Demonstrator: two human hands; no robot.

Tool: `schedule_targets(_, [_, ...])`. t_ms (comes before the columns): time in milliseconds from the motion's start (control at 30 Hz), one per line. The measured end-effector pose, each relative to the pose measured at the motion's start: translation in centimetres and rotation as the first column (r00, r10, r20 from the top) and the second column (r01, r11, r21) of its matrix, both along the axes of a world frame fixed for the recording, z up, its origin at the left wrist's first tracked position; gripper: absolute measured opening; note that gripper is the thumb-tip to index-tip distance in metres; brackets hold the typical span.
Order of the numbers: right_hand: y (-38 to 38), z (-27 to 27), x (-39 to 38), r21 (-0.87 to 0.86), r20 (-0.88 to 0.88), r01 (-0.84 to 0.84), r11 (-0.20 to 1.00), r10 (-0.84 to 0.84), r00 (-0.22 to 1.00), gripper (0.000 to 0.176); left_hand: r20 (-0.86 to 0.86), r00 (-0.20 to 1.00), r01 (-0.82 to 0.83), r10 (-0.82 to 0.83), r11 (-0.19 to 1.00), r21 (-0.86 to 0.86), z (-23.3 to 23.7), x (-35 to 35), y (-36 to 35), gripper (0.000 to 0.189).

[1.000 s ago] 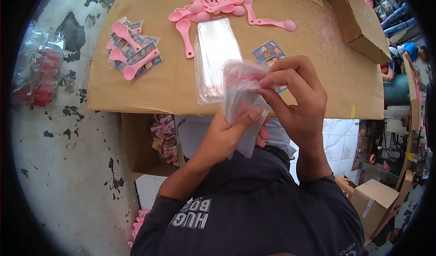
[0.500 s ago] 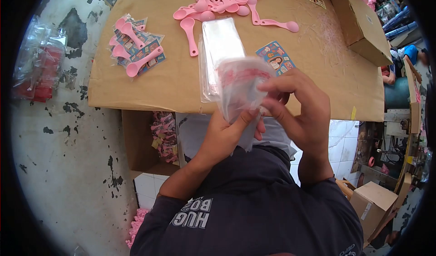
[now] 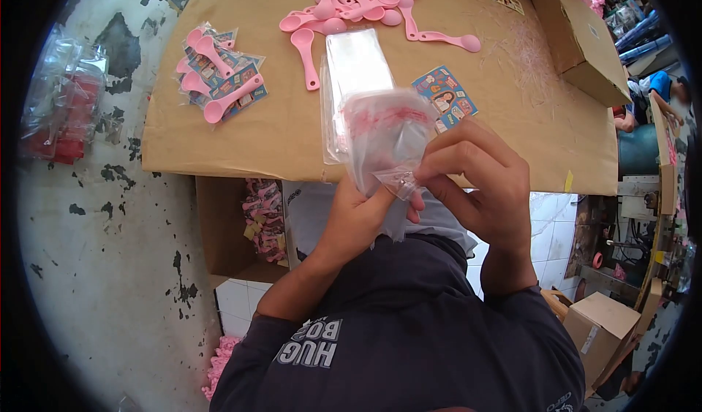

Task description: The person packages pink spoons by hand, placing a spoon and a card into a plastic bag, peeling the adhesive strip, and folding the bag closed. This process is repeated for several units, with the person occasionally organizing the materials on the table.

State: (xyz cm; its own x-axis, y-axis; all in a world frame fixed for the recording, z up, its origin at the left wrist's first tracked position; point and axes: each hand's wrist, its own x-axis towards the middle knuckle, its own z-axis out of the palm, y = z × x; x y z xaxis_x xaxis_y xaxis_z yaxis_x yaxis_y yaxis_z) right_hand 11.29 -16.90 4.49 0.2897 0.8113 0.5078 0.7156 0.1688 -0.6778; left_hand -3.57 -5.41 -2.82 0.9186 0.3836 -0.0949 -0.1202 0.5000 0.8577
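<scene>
My left hand [image 3: 358,218] grips a bundle of clear plastic bags [image 3: 384,138] with red strips, held upright above the near edge of the cardboard-covered table [image 3: 248,138]. My right hand [image 3: 479,185] pinches a corner of one bag at the bundle's lower right. Behind the bundle lies a flat stack of clear bags [image 3: 355,65]. Next to it lie printed cards [image 3: 444,97]. Loose pink spoons [image 3: 351,6] are heaped at the far edge.
Packed spoons with cards [image 3: 219,79] lie at the table's left. A brown box [image 3: 578,35] stands at the far right. Under the table an open carton [image 3: 252,229] holds packed items. Red bags [image 3: 62,112] lie on the floor at left.
My right hand has come down from the top of the bundle to its lower right corner and now pinches a bag there. The left hand has kept its grip.
</scene>
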Motion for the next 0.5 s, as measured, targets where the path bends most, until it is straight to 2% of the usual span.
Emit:
schedule_targets(67, [0.1, -0.1, 0.0, 0.061, 0.080, -0.026, 0.998, 0.021, 0.997, 0.021, -0.008, 1.000, -0.012, 0.012, 1.000, 0.013, 0.1, -0.2, 0.1, 0.025])
schedule_targets(167, [0.0, -0.5, -0.2, 0.067, 0.088, -0.025, 0.997, 0.019, 0.996, 0.020, 0.001, 1.000, -0.019, 0.019, 0.999, 0.036, -0.1, -0.2, 0.2, 0.026])
schedule_targets(300, [0.0, -1.1, -0.3, 0.076, 0.063, -0.028, 0.997, 0.023, 0.998, 0.023, 0.053, 0.999, -0.009, 0.007, 0.999, 0.050, -0.6, -0.1, -0.1, 0.029])
schedule_targets(500, [-0.2, -1.7, -0.3, 0.087, 0.018, -0.028, 0.996, 0.026, 0.999, 0.025, 0.039, 0.999, -0.012, 0.008, 0.996, 0.093, -0.2, -0.2, -0.1, 0.030])
